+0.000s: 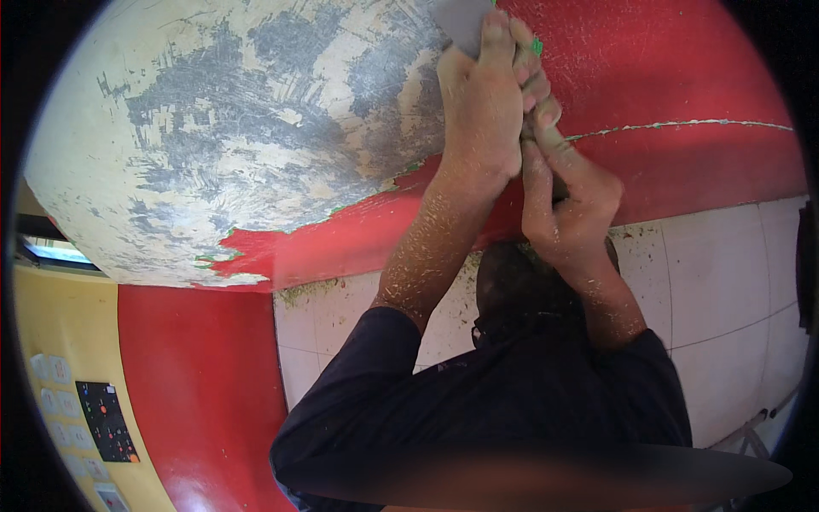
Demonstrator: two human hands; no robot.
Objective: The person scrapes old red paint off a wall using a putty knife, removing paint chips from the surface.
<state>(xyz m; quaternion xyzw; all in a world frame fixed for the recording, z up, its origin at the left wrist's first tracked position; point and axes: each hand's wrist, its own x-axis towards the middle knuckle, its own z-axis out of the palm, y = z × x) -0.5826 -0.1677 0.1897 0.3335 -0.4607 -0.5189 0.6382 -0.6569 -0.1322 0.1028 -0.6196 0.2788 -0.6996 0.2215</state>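
A flat grey scraper blade point(463, 24) lies against the wall at the top of the head view. My left hand point(482, 107) is closed around the scraper, its fingers pressed near the blade. Just right of it and lower, my right hand point(573, 192) grips the handle end, which the fingers mostly hide. Both hands are touching. Left of them is a scraped patch of wall point(281, 111), grey and off-white. Red paint point(665, 68) covers the wall to the right. Pale flakes speckle both forearms.
Paint chips point(320, 292) are strewn along the foot of the wall on white floor tiles point(717, 264). A side wall point(196, 384), red below and yellow above, stands at left with a black poster point(107, 422). A crack line point(682, 124) crosses the red paint.
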